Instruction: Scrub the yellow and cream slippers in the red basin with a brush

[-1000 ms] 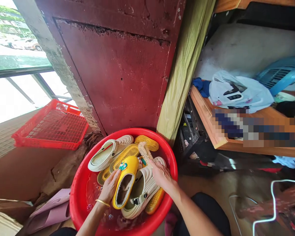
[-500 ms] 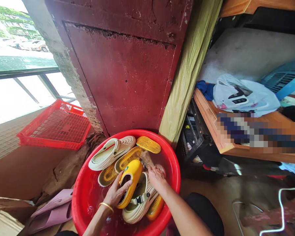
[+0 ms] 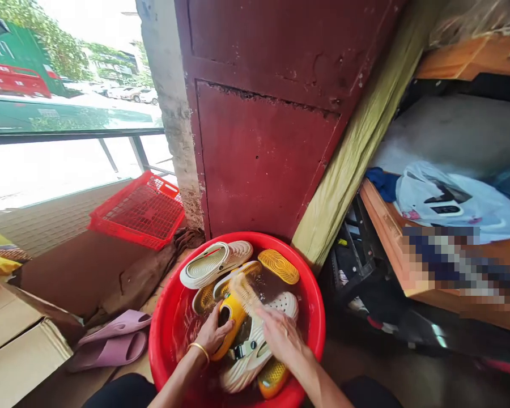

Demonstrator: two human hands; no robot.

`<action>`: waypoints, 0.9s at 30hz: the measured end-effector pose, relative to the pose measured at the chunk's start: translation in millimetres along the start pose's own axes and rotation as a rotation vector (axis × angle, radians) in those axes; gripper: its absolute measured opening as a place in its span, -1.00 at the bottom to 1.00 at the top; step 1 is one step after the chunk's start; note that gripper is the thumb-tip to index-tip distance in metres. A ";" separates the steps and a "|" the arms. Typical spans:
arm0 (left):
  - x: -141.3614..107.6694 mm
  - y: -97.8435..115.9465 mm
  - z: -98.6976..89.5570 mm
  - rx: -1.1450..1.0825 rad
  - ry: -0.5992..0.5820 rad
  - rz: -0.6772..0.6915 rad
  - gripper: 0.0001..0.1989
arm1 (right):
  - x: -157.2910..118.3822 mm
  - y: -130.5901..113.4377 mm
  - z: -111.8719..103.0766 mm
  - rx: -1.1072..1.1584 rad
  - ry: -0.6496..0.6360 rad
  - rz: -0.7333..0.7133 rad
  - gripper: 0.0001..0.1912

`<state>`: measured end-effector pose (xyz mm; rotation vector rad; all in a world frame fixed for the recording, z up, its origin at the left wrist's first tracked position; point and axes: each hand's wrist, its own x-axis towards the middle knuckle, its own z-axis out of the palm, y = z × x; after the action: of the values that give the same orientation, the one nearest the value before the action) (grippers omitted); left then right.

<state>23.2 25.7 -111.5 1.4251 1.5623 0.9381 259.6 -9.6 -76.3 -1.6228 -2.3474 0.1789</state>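
A red basin (image 3: 315, 306) holds water and several shoes. My left hand (image 3: 213, 330), with a gold bracelet at the wrist, is closed on a yellow clog (image 3: 234, 316), thumb at its opening. My right hand (image 3: 280, 334) grips a pale brush (image 3: 245, 292), blurred, whose head is over the toe of the yellow clog. Beneath my hands lies a cream clog with a black buckle (image 3: 249, 365). Another cream clog (image 3: 204, 266) rests at the basin's back left, beside yellow soles. One yellow sole (image 3: 279, 267) faces up at the back right.
Pink slippers (image 3: 121, 347) and cardboard (image 3: 23, 340) are left of the basin. A red crate (image 3: 140, 209) stands farther back, near a dark red door (image 3: 259, 164). On the right, a wooden shelf (image 3: 385, 241) bears a white plastic bag (image 3: 459, 198).
My right hand has brought the brush up out of the water to the yellow clog's toe. The view has shifted, so the basin appears farther right.
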 end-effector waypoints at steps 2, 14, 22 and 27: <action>-1.8 3.3 2.3 0.012 0.033 0.050 -0.45 | -14.4 -7.7 3.5 -0.072 0.012 -0.052 -0.40; -13.8 1.1 -1.7 0.606 0.057 0.205 -0.30 | 20.8 -8.9 -56.8 -0.044 -0.162 0.052 -0.45; -17.8 5.4 -1.0 0.619 0.206 0.590 -0.30 | 9.3 -15.8 -30.6 -0.159 -0.103 0.062 -0.31; -18.7 12.9 2.9 0.271 0.229 0.433 -0.23 | 21.3 -14.0 -29.7 -0.133 -0.037 0.154 -0.34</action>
<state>31.7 8.2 -99.4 1.9575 1.6233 1.2089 248.9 3.5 -41.1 -1.8805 -2.3048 0.0858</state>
